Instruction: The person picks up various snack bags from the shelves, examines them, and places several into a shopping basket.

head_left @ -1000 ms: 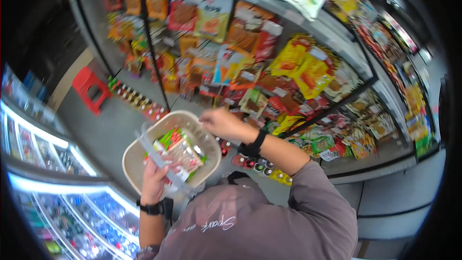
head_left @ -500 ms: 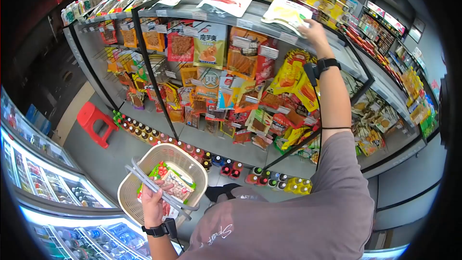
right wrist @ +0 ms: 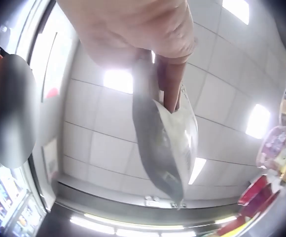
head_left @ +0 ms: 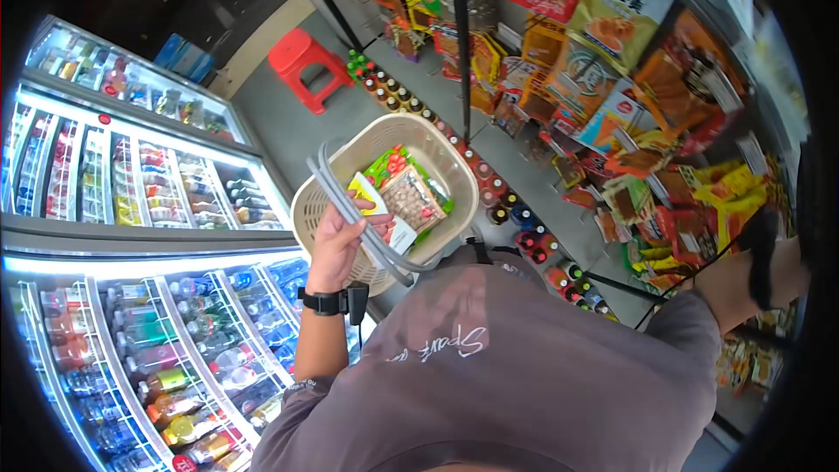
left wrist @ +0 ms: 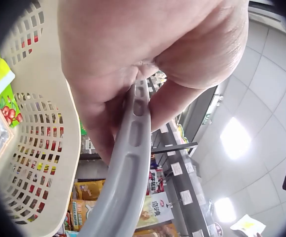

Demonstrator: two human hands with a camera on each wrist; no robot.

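My left hand (head_left: 336,243) grips the grey handles (head_left: 330,185) of a cream plastic basket (head_left: 310,210). Inside lie a tray pack of pale round pieces (head_left: 411,198), a green-and-red pack (head_left: 387,163) and a white-and-yellow packet (head_left: 395,234). The left wrist view has the fingers (left wrist: 170,101) curled round one handle (left wrist: 128,173), beside the slotted basket wall (left wrist: 47,133). In the right wrist view, my right hand (right wrist: 138,32) pinches a silver-white bag (right wrist: 175,138) by its top, hanging below the fingers. The head view shows only that forearm.
Snack bags (head_left: 612,26) hang on a rack to the right, with rows of bottles (head_left: 476,166) on the floor along it. Lit drink coolers (head_left: 157,249) stand at the left. A red stool (head_left: 306,65) is beyond the basket.
The right hand has left the white packet's place on the top shelf and moved out of the head view, now holding a bag. The head view has turned toward the coolers; the left hand keeps the handles.
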